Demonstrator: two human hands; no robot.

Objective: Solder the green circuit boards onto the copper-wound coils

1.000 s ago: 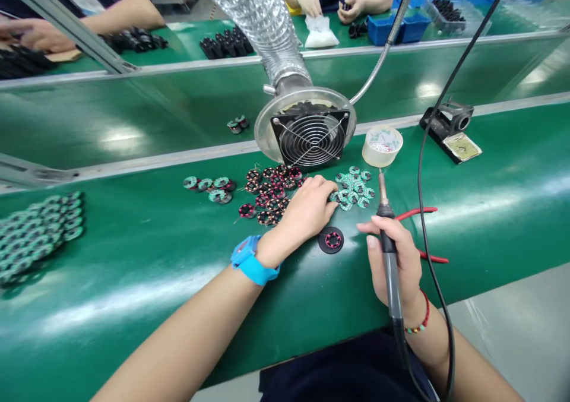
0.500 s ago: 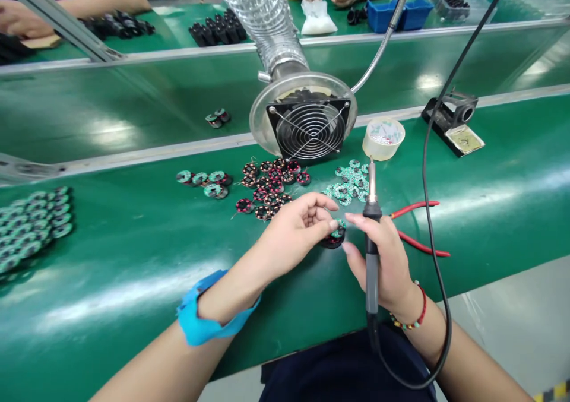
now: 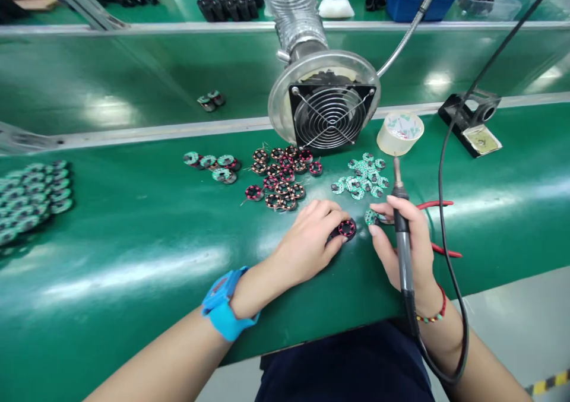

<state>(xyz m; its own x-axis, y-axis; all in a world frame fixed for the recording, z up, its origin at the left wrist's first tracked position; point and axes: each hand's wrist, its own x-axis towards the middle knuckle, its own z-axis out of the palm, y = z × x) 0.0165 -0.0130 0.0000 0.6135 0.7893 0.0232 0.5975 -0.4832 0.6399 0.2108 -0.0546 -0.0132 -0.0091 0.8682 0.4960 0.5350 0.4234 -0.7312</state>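
My left hand (image 3: 309,236) rests on the green mat with its fingertips on a black round coil part (image 3: 345,229). My right hand (image 3: 407,244) grips a soldering iron (image 3: 401,236), tip pointing away from me, and its thumb and forefinger pinch a small green round circuit board (image 3: 371,217) just right of the coil part. A heap of green boards (image 3: 361,176) lies beyond my right hand. A cluster of red-and-black coils (image 3: 284,177) lies beyond my left hand.
A fume extractor fan (image 3: 330,114) on a foil duct stands behind the parts. A tape roll (image 3: 400,133), an iron stand (image 3: 472,123) and red-handled cutters (image 3: 439,227) lie to the right. More green boards (image 3: 31,194) sit far left. Other people's hands work at the far bench.
My left hand went from the green board heap back to the coil part and now presses it on the mat. My right hand took the small green board between its fingers.
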